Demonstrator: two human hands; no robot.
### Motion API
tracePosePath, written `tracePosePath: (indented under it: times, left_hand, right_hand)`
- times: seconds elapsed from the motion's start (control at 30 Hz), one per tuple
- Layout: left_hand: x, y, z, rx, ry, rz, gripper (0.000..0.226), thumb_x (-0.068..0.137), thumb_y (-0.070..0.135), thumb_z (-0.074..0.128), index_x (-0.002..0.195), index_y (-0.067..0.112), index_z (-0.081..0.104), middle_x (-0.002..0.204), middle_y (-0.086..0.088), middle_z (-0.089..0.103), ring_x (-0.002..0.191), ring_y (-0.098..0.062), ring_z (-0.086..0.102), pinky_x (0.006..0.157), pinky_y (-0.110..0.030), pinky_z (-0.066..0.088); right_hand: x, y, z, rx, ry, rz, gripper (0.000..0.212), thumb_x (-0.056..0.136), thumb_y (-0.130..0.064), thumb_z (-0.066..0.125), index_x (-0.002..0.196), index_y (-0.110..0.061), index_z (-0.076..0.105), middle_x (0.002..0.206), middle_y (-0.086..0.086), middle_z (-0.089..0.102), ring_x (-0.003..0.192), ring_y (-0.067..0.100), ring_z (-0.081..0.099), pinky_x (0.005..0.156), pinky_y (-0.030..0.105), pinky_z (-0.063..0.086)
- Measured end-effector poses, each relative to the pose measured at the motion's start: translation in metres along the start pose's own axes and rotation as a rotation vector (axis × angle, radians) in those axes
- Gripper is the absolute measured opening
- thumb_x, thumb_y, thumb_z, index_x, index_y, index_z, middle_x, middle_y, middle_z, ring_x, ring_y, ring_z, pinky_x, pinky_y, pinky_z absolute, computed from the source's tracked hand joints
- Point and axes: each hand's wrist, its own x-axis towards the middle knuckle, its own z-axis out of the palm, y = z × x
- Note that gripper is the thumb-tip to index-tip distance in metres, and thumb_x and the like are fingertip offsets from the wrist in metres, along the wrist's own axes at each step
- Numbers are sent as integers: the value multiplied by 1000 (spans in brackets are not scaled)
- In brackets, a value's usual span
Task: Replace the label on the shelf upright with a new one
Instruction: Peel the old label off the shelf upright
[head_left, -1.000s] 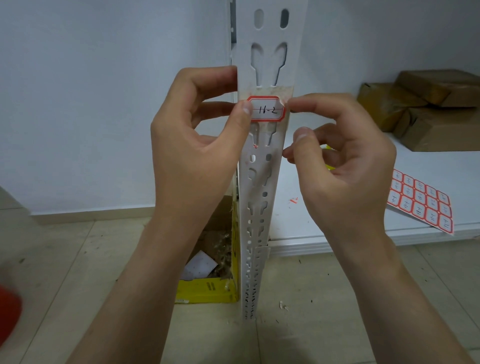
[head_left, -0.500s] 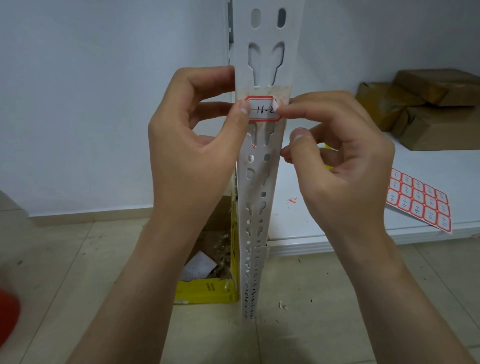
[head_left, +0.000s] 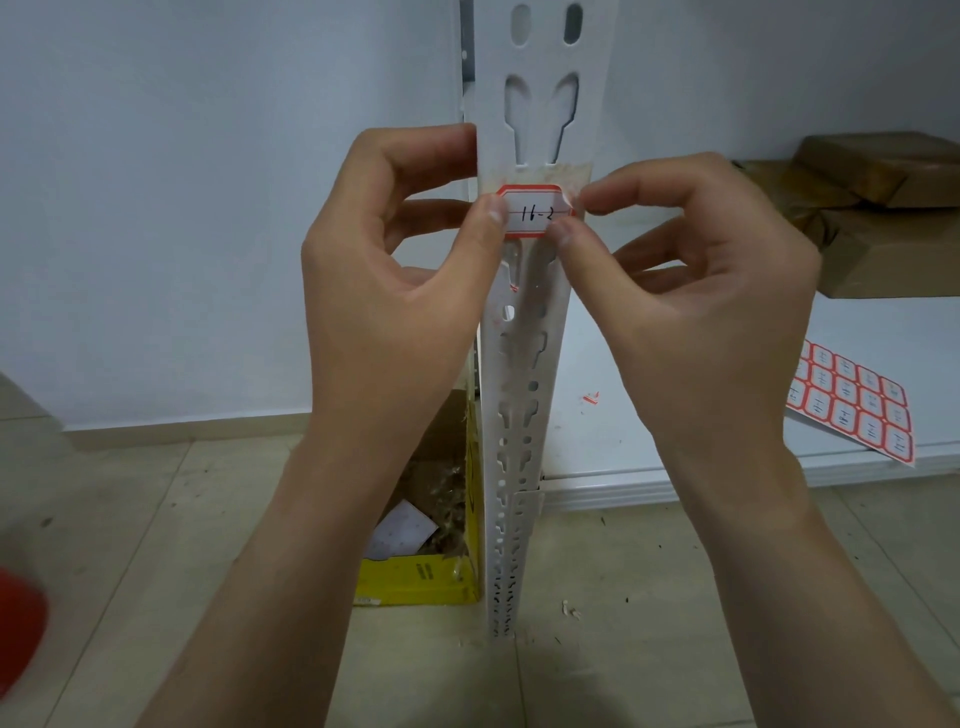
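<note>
Yellow box on tiled floor, brown parcels stacked right

The thumb of the left hand covers the left end of the label, and its fingers go out of sight behind the upright. The thumb of the right hand hides the label's lower right corner. A blurred red thing is cut by the lower left edge. The marks on the sticker sheet are too small to read.

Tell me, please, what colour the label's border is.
Red, around a white middle with black handwriting; the head view shows the label best.
</note>
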Motion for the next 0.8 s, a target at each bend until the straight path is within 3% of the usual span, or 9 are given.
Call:
tracePosePath:
  times: [0.27, 0.43, 0.8]
  left_hand:
    - [-1, 1, 1, 12, 7, 0, 22, 100, 17, 68, 119, 20, 58, 118, 8, 70, 110, -13, 75, 86, -33, 67]
    - [-1, 1, 1, 12, 9, 4, 22, 100, 15, 68, 119, 20, 58, 118, 7, 70, 110, -13, 75, 85, -32, 67]
    - [0, 1, 2, 7, 16, 7, 22, 100, 13, 68, 119, 20, 58, 116, 9, 70, 110, -10, 74, 86, -32, 66]
  right_hand:
    - [3, 0, 5, -10, 27, -14, 5, 97, -23, 74, 96, -20, 70, 98, -13, 65, 73, -4, 63, 64, 5, 50]
    - [4, -4, 5, 2, 27, -16, 9, 98, -22, 71, 94, -25, 63, 98, -15, 63, 73, -9, 60, 62, 3, 48]
    - [-1, -2, 6, -35, 40, -18, 10, 97, -28, 75, 100, -20, 70, 101, -11, 67, 72, 3, 66, 59, 14, 54]
